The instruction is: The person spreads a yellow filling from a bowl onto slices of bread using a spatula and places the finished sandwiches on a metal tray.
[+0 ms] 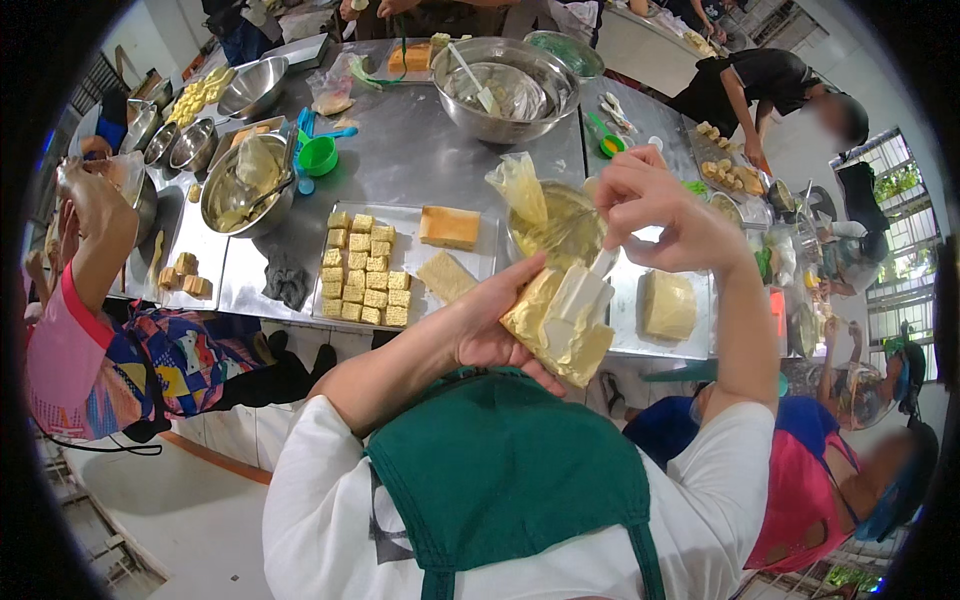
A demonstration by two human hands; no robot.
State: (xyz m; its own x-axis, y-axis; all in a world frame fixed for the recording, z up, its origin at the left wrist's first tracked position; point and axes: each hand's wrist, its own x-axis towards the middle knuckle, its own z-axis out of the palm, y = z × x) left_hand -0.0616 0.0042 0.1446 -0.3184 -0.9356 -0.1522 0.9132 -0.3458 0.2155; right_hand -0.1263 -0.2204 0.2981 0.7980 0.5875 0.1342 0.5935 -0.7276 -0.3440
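My left hand [484,319] holds up a slab of cake coated in pale yellow cream [574,364], above the table's front edge. In my right hand [667,214] is the handle of a white spatula [576,304], whose blade lies flat against the cream. Just beyond them stands a steel bowl [517,244] of cream with a wire whisk [562,232] and a plastic bag [517,184] at its rim. A tray [484,259] to the left carries several cake cubes [358,274], a brown-topped slab [450,225] and a plain slab [444,276]. A cream-covered block [670,304] rests on the right.
Farther back is a large steel bowl [506,131] with a white-handled spatula inside. Another mixing bowl [247,221], a green measuring cup [319,156] and a dark cloth [285,281] lie leftward. Co-workers stand close on both sides, one in pink sleeves [67,352] at left.
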